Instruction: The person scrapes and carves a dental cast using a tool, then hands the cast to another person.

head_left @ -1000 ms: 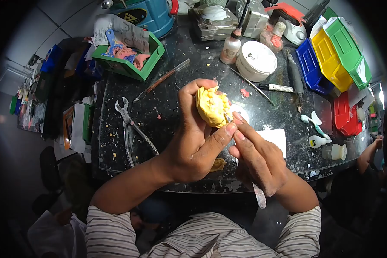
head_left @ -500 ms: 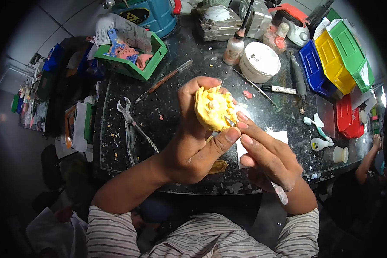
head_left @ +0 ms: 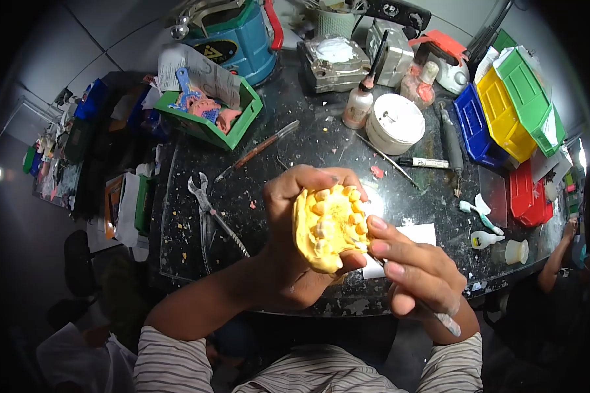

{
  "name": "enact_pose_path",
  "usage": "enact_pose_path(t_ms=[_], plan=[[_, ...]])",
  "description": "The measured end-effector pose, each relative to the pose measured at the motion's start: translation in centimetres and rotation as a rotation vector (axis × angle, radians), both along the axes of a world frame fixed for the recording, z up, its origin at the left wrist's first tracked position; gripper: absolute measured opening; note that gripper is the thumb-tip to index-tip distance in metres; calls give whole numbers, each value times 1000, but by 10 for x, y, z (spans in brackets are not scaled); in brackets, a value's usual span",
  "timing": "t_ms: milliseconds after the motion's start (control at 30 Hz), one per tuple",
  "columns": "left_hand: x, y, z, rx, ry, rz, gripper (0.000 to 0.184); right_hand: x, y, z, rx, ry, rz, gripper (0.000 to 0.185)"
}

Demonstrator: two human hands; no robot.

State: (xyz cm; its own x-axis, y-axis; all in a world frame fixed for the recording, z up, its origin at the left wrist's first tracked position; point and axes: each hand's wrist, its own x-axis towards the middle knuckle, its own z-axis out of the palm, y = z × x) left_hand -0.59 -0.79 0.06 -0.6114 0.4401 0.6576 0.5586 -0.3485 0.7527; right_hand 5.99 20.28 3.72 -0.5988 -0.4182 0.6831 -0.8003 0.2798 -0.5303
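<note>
A yellow dental cast (head_left: 331, 226) with a row of teeth faces the camera above the bench. My left hand (head_left: 292, 249) is closed round its back and left side, thumb showing below. At the cast's right edge, my right hand (head_left: 423, 268) holds a thin metal tool (head_left: 447, 323), its flat whitish end sticking out below the palm. The fingertips of that hand touch or nearly touch the cast; the tool's working end is mostly hidden behind the fingers.
On the dark bench (head_left: 242, 190) are pliers (head_left: 210, 208), a brown-handled knife (head_left: 255, 152), a green bin (head_left: 239, 128), a white tub (head_left: 396, 123), a marker (head_left: 429, 162) and white paper (head_left: 418, 234). Coloured bins (head_left: 505, 108) stand at right; a co-worker's arm (head_left: 554, 262) shows beyond.
The cast has turned so its teeth face the camera more fully and stands lower in view. My right hand has shifted down and right with the tool. The view has tilted upward.
</note>
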Motion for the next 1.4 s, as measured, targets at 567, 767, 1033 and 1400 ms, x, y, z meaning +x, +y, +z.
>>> enact_pose_path(t_ms=[567, 767, 1033, 1400], plan=[[5, 6, 0, 103, 145, 229, 66, -4, -3, -12, -411, -272, -33, 32], [9, 1, 0, 78, 108, 189, 69, -7, -7, -4, -972, -678, -19, 35], [4, 1, 1, 62, 121, 151, 70, -10, -5, -1, -416, -304, 48, 18], [2, 2, -2, 77, 143, 133, 71, -10, -5, 2, -203, -269, -66, 14]])
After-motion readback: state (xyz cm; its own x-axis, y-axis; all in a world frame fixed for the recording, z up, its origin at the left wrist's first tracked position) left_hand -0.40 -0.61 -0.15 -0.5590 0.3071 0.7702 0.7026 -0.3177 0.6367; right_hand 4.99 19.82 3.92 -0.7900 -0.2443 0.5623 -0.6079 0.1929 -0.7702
